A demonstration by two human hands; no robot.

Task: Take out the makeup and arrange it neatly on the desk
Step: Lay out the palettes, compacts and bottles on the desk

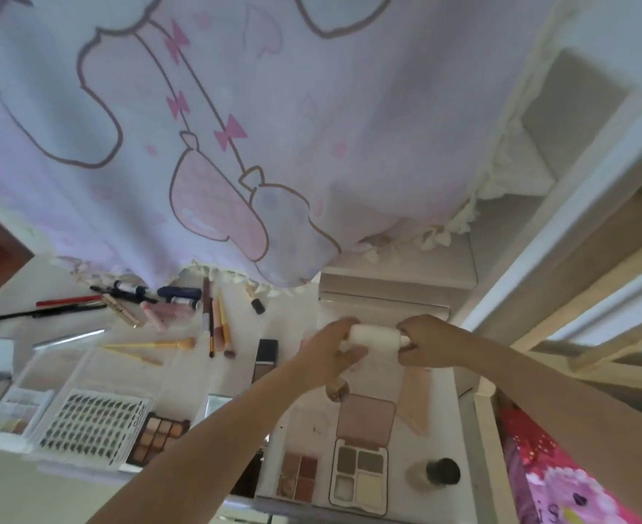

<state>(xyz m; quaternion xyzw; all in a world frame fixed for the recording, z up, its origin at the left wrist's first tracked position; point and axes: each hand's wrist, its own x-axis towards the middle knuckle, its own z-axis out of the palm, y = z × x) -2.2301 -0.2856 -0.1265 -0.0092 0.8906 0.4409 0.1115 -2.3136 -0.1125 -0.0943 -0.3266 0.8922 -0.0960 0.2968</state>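
Both my hands hold a white cylindrical container above the desk. My left hand grips its left end with curled fingers. My right hand pinches its right end, where a small cap shows. Below them lie an open pink palette with four pans, a small reddish eyeshadow quad and a pale pink pouch. Further left are a nude eyeshadow palette, a false-lash sheet, several brushes and pencils.
A pink-and-white printed curtain hangs over the back of the desk. A small dark-capped jar stands at the front right. A black compact lies mid-desk. A wooden frame and bright pink fabric are on the right.
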